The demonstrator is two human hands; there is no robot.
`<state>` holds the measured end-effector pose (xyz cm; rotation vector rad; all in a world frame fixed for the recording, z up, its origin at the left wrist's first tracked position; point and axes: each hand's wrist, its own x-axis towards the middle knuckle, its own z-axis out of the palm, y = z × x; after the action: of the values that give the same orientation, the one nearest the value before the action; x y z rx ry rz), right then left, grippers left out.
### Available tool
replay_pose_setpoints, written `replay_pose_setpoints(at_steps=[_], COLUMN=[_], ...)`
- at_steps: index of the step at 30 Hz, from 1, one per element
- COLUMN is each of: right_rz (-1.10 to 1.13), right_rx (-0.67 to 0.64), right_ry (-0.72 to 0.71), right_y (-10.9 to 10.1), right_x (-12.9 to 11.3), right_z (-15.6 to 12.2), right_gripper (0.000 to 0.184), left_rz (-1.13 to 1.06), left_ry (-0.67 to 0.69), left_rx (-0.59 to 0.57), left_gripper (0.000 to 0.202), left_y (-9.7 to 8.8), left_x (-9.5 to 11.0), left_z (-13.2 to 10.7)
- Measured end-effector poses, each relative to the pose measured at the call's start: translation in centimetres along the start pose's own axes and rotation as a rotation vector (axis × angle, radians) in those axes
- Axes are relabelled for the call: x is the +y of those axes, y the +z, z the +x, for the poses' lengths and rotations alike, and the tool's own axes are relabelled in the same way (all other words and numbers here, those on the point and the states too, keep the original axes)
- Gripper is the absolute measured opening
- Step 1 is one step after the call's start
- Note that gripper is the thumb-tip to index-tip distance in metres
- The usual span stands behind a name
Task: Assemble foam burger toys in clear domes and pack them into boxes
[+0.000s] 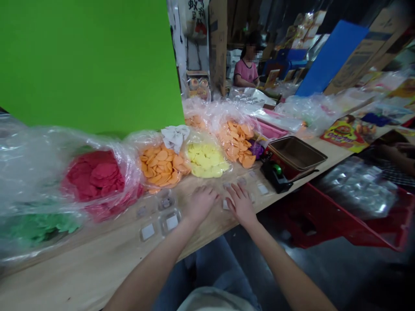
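My left hand [203, 202] rests low over the wooden tabletop, its fingers pointing right and blurred; what lies under them is hidden. Close beside it, my right hand [240, 203] has its fingers spread over small clear plastic packs with a white label [225, 204] showing. To the left of my hands sit several clear plastic packs [170, 222] with white slips in them. Another clear pack [262, 188] lies right of my right hand. Behind the hands are thin yellow pieces [207, 160] and orange pieces [162, 166] in open clear bags.
Bags of red pieces [100, 172] and green pieces [45, 226] line the left. A black tape dispenser [277, 177] and a brown-lined tin [295, 155] stand right. Below is a red crate [366, 220]. A green board [90, 65] rises behind; a person [247, 71] sits beyond.
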<state>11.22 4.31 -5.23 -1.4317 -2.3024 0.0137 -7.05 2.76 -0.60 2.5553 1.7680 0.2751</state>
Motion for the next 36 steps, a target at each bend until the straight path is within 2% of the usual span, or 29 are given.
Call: replay_pose_setpoints(at_steps=[2,4,7,10,12,14,17,19,21,23,26,28,30,32,34,36], right_rz=[-0.039,-0.074,-0.107,-0.078,0.025,0.171,0.312,0.328,0.329,0.353,0.39,0.385,0.367,0.325,0.251,0.169], right_rx=[-0.084,-0.151,-0.184,-0.123,-0.039,0.011,-0.011,-0.02,-0.021,-0.027,0.008,0.076,0.134,0.132,0.056,-0.056], right_ry=[-0.017,-0.04,-0.061,-0.043,-0.03,-0.098,-0.295,-0.324,-0.288,-0.248,-0.162,-0.081,-0.017,-0.022,-0.106,-0.228], right_y=[0.8,1.4,1.3,0.0,-0.9,-1.1,0.1,1.2,1.9,2.1,1.9,1.6,1.4,1.4,1.5,2.0], right_x=[0.2,1.1,2.7,2.3,-0.1,-3.9,-9.7,-12.0,-12.5,-11.9,-10.1,-9.1,-8.5,-8.5,-9.1,-9.9], right_z=[-0.2,-0.2,0.1,0.5,0.5,0.2,-0.2,-0.4,-0.4,-0.3,0.2,0.6,1.1,1.3,1.2,0.9], right_gripper=[0.04,0.041,0.044,0.039,0.035,0.032,0.03,0.029,0.027,0.025,0.026,0.027,0.029,0.031,0.031,0.033], left_rz=[0.059,0.092,0.067,0.04,0.064,0.105,0.101,0.077,0.036,-0.015,-0.022,-0.005,-0.018,-0.035,-0.057,-0.072], left_ry=[0.076,0.141,0.138,0.018,-0.159,-0.305,-0.332,-0.35,-0.377,-0.379,-0.362,-0.302,-0.231,-0.211,-0.236,-0.322], left_rx=[-0.001,-0.058,-0.127,-0.002,0.096,0.106,0.042,0.058,0.115,0.188,0.307,0.276,0.171,0.121,0.163,0.249], left_gripper=[0.031,0.026,0.024,0.04,0.045,0.042,0.033,0.025,0.018,0.018,0.018,0.017,0.015,0.016,0.033,0.051], left_y=[-0.2,0.4,1.6,2.0,1.8,1.7,1.6,1.1,0.2,-1.0,-1.9,-1.6,-0.8,0.1,0.7,1.0], left_x=[-0.8,-1.0,-0.3,0.4,0.0,-1.3,-3.7,-4.8,-5.3,-5.3,-4.8,-3.9,-2.6,-1.4,-0.9,-1.4], left_z=[-1.3,-2.4,-3.7,-6.0,-8.7,-11.6,-15.0,-16.2,-16.7,-16.5,-14.4,-12.0,-9.7,-8.5,-9.3,-11.7])
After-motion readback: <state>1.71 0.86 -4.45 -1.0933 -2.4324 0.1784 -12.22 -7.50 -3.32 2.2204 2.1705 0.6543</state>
